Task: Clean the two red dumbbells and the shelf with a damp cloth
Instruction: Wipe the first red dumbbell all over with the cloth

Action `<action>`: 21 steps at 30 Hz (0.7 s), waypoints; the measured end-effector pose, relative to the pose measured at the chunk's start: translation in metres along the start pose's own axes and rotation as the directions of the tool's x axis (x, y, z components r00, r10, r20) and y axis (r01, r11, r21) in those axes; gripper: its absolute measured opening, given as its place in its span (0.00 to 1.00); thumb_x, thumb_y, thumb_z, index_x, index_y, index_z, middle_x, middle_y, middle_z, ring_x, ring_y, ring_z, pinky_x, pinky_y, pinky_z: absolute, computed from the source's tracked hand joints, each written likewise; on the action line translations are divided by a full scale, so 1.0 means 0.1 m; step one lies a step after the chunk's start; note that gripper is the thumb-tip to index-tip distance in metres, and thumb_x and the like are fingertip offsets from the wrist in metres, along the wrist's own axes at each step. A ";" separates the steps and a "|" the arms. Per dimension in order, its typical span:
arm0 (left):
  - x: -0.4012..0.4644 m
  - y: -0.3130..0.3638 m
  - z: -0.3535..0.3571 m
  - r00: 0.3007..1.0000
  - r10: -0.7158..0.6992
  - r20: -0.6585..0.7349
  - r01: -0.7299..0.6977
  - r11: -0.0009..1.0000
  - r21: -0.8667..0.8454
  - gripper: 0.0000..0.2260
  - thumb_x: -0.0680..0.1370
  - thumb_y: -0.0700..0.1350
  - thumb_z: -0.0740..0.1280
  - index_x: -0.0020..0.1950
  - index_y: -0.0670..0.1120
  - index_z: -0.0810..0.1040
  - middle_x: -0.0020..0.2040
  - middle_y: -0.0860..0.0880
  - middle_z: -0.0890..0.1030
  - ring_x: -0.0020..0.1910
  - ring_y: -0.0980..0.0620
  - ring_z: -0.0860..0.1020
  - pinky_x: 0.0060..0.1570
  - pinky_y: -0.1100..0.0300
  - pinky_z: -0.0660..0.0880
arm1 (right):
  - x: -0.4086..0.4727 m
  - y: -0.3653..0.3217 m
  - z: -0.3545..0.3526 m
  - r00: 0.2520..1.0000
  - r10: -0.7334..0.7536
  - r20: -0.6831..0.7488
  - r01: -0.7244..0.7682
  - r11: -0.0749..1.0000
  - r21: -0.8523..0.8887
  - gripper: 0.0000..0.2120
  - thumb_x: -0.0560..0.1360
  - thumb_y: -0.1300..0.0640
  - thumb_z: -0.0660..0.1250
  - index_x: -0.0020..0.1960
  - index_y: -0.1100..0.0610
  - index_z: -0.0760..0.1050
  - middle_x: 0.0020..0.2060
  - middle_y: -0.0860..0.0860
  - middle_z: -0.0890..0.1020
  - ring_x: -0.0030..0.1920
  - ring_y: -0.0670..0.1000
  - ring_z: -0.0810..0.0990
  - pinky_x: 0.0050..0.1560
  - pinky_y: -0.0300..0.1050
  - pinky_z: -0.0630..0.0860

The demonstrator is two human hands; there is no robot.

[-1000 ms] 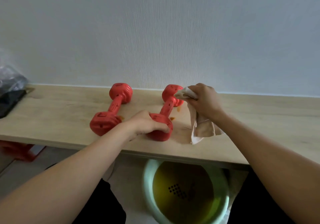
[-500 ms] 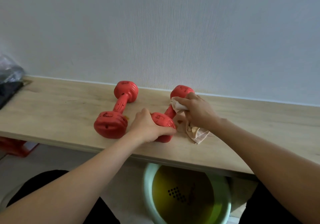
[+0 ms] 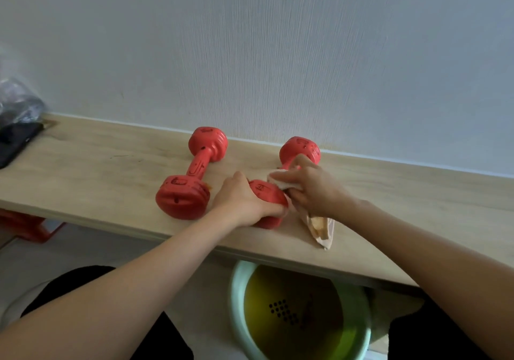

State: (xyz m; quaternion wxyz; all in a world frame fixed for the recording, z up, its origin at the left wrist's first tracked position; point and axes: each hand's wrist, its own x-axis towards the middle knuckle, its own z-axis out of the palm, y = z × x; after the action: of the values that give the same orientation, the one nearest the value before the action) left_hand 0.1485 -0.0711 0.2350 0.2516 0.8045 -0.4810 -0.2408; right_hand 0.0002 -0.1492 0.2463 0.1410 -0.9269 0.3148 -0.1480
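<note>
While the left hand (image 3: 241, 201) grips the near head of the right dumbbell (image 3: 268, 201), its fingers curled over the top and around the front of that head, the right hand (image 3: 311, 190) presses a cloth (image 3: 319, 224) against the same dumbbell's handle and the inner side of the near head. The right hand's fingers (image 3: 289, 174) are bunched together around the cloth, pinching a white fold of it at the top; the rest of the cloth hangs out below the palm and lies on the shelf (image 3: 417, 206), stained orange-brown. That dumbbell lies on the shelf with its far head close to the wall (image 3: 278, 39), angled a little away from the person.

The left dumbbell (image 3: 192, 176) rests on the shelf just beside it, untouched, its far head near the wall and its near head towards the shelf's front edge, close to the left hand's wrist. A small orange smear shows on the wood by its near head.

Below the shelf's front edge stands a pale green basin (image 3: 236, 304) holding yellowish water. At the far left end of the shelf lies a dark bag (image 3: 16, 137) with crinkled plastic above it, and something red (image 3: 25, 224) sits on the floor beneath.
</note>
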 end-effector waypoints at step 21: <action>-0.02 0.02 0.02 0.999 0.037 0.005 -0.037 0.999 -0.031 0.47 0.48 0.66 0.74 0.61 0.47 0.67 0.57 0.48 0.74 0.53 0.48 0.76 0.51 0.51 0.76 | 0.24 0.08 -0.08 0.978 0.207 -0.031 -0.204 0.909 -0.364 0.18 0.75 0.62 0.62 0.57 0.42 0.75 0.58 0.50 0.64 0.48 0.57 0.74 0.38 0.48 0.66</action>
State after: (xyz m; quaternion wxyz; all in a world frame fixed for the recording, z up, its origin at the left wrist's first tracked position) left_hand 0.1449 -0.0703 0.2347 0.2668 0.7909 -0.4928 -0.2459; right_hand 0.0106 -0.1717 0.2554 -0.0179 -0.8992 0.4318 -0.0676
